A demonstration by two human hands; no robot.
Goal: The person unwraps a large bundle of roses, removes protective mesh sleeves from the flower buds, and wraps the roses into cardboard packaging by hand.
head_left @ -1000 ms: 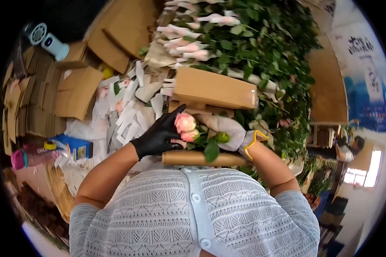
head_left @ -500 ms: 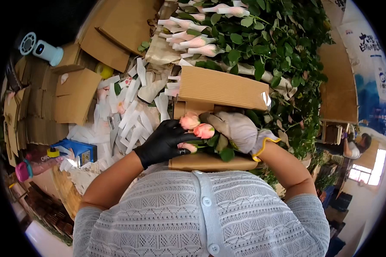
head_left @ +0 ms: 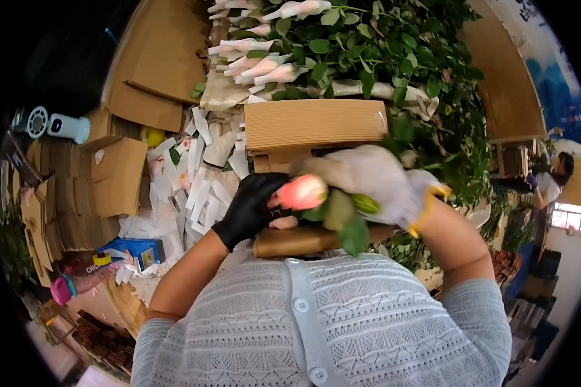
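A peach-pink rose [head_left: 305,191] with green leaves is between my two hands, its bloom pointing left and smeared by motion. My right hand [head_left: 368,177], in a pale grey glove with a yellow cuff edge, is closed around the stems behind the bloom. In a black glove, my left hand [head_left: 255,208] curls its fingers against the pink petals at the left; its fingertips are partly hidden behind the bloom. Another pink bloom [head_left: 283,222] shows low beside the black fingers. Both hands are over an open cardboard box [head_left: 290,244] close to my body.
A corrugated cardboard flap [head_left: 313,122] stands behind my hands. White netting sleeves [head_left: 197,193] lie heaped at the left, near a blue box [head_left: 132,251]. Sleeved roses [head_left: 265,68] and dense foliage [head_left: 394,51] fill the back. Another person [head_left: 552,180] is at the far right.
One rose bloom has come up closer, covering where two blooms showed side by side. My right hand has shifted slightly right and risen with the leafy stem. The view has turned a little.
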